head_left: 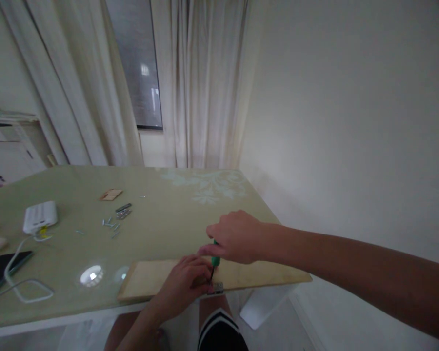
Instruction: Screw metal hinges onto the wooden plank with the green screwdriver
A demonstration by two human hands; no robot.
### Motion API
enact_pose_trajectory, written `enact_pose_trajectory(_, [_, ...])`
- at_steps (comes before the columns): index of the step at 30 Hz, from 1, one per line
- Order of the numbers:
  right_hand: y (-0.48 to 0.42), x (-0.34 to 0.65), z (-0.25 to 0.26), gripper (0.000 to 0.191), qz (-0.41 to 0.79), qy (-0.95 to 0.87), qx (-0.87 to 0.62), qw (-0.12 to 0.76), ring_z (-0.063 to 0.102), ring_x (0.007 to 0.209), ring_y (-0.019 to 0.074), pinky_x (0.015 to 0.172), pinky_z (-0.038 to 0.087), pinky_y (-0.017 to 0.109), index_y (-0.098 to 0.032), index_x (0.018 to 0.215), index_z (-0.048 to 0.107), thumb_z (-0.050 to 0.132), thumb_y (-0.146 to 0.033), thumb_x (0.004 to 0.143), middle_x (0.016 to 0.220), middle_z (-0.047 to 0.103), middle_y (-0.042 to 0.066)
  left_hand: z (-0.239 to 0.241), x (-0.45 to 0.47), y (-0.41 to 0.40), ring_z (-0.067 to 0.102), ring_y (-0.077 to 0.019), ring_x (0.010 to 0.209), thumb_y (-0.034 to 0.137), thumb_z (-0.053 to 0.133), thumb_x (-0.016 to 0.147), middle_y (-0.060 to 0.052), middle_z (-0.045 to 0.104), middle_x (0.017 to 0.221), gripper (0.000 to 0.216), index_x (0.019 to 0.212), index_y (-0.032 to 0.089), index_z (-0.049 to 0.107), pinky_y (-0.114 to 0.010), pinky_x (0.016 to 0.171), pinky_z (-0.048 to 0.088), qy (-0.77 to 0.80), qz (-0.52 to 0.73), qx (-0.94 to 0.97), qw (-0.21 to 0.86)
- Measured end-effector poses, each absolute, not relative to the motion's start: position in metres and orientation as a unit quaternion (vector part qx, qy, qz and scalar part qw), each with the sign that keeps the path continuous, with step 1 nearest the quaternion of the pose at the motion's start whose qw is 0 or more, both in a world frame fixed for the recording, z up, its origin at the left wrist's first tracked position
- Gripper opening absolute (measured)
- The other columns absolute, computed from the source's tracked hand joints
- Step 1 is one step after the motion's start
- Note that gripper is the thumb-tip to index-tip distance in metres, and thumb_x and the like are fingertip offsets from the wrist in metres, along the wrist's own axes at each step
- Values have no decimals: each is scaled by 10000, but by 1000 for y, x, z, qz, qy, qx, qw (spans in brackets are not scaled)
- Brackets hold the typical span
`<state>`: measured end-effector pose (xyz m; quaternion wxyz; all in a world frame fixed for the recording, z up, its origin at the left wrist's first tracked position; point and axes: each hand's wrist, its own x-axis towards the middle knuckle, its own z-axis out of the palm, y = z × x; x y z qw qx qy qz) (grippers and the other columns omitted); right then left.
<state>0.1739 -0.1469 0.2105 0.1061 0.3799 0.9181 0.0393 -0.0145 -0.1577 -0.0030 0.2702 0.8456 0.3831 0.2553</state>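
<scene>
A screwdriver (215, 262) with a green handle stands nearly upright, gripped from above by my right hand (237, 237). Its dark shaft points down at a small metal hinge (217, 288) on the near edge of a wooden board (153, 274). My left hand (188, 277) rests on the board, fingers closed beside the screwdriver tip and touching the hinge's left part. Whatever those fingertips pinch is too small and hidden to make out.
Loose screws (110, 224) and several metal hinges (124, 211) lie on the green table (161, 224), with a small wooden piece (110, 194) behind. A white adapter box (40, 217), a cable (16, 287) and a dark phone (3, 270) are at left. A wall (351, 122) stands right.
</scene>
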Motion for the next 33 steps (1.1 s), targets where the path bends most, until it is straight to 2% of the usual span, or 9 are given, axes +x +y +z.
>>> enact_pose_trajectory(3, [-145, 177, 209, 551, 32, 897, 426, 114, 758, 838, 312, 653, 471, 346, -159, 968, 774, 446, -594, 1053, 888, 786, 169, -4, -15, -157, 655, -209, 1092, 274, 874, 839, 27, 776, 1131, 151, 830, 238, 728, -311, 988, 428, 368, 261, 851, 270])
enact_pose_trajectory(7, [-149, 184, 212, 327, 7, 939, 326, 107, 745, 946, 284, 693, 484, 334, -213, 1224, 687, 531, -449, 1058, 1044, 781, 123, -7, -17, -156, 649, -237, 1126, 332, 836, 880, -2, 772, 1170, 121, 894, 248, 749, -332, 991, 438, 366, 252, 860, 250])
enact_pose_trajectory(10, [-154, 183, 216, 306, 8, 967, 235, 101, 718, 1054, 268, 723, 493, 328, -238, 1319, 625, 557, -382, 1059, 1185, 744, 119, -7, -19, -155, 645, -253, 1143, 360, 796, 909, -14, 766, 1188, 94, 958, 280, 782, -339, 981, 448, 359, 241, 869, 242])
enact_pose_trajectory(14, [-154, 176, 213, 476, 39, 924, 361, 121, 745, 887, 314, 652, 496, 361, -184, 1186, 696, 486, -588, 1048, 952, 769, 145, -2, -20, -154, 633, -245, 1180, 328, 753, 938, 3, 758, 1213, 46, 934, 300, 790, -331, 1021, 433, 343, 230, 874, 256])
enact_pose_trajectory(17, [-154, 173, 208, 487, 71, 912, 384, 125, 739, 831, 304, 629, 482, 359, -173, 1061, 723, 402, -538, 1088, 858, 756, 144, 0, -19, -155, 638, -240, 1169, 315, 752, 935, 5, 765, 1196, 60, 893, 283, 780, -328, 1033, 428, 352, 228, 869, 262])
enact_pose_trajectory(23, [-159, 171, 214, 234, 29, 984, 151, 89, 690, 1005, 237, 626, 430, 303, -262, 1253, 641, 525, -349, 1069, 1188, 719, 91, -12, -16, -157, 687, -237, 931, 323, 735, 904, -9, 792, 948, 101, 951, 270, 807, -312, 850, 511, 414, 243, 823, 302])
enact_pose_trajectory(28, [-159, 162, 219, 494, 25, 933, 341, 109, 747, 856, 302, 627, 470, 343, -173, 1238, 652, 448, -586, 1058, 954, 777, 146, -10, -17, -158, 668, -258, 1071, 335, 769, 898, -36, 784, 1064, 94, 884, 242, 772, -332, 933, 488, 399, 252, 844, 255])
enact_pose_trajectory(31, [-154, 163, 217, 460, 47, 909, 401, 105, 763, 859, 323, 656, 487, 361, -155, 1095, 708, 388, -486, 1088, 914, 784, 173, -3, -17, -158, 643, -249, 1158, 315, 770, 920, -20, 768, 1197, 103, 863, 236, 735, -344, 1018, 448, 375, 239, 860, 251])
enact_pose_trajectory(33, [-152, 167, 217, 407, 30, 918, 380, 105, 762, 850, 312, 651, 477, 355, -165, 1126, 696, 381, -421, 1089, 933, 788, 162, -1, -16, -158, 639, -243, 1171, 300, 779, 918, -8, 761, 1224, 115, 849, 232, 716, -342, 1028, 439, 375, 231, 862, 250])
